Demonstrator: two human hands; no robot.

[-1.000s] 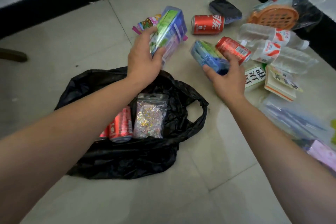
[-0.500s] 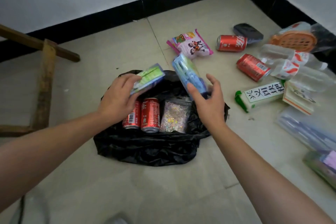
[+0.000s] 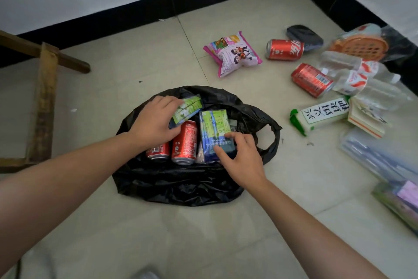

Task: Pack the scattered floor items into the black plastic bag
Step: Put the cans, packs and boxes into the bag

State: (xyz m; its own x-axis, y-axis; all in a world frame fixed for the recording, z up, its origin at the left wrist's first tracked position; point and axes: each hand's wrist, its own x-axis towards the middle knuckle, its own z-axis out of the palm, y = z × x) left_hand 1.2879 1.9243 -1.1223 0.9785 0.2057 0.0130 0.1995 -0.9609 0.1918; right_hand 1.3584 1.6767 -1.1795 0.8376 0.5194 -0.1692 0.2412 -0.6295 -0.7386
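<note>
The black plastic bag (image 3: 181, 183) lies open on the tiled floor. Inside it lie two red cans (image 3: 184, 140) and a clear glitter pouch, mostly hidden. My left hand (image 3: 153, 120) grips a green-and-blue tissue pack (image 3: 187, 109) over the bag's far side. My right hand (image 3: 239, 156) holds a second tissue pack (image 3: 214, 131) lying in the bag beside the cans. Scattered on the floor to the right are a pink snack bag (image 3: 233, 54), two more red cans (image 3: 283, 50), water bottles (image 3: 352, 75) and a white-and-green carton (image 3: 321, 113).
A wooden frame (image 3: 43, 102) lies on the floor at the left. At the right are a dark pouch (image 3: 304, 34), an orange round lid in plastic (image 3: 359, 48), a booklet (image 3: 366, 118) and clear plastic sleeves (image 3: 380, 161). A black skirting runs along the walls.
Both hands carried the tissue packs from the floor items over to the bag and lowered them into it. The right pack now lies in the bag beside the cans.
</note>
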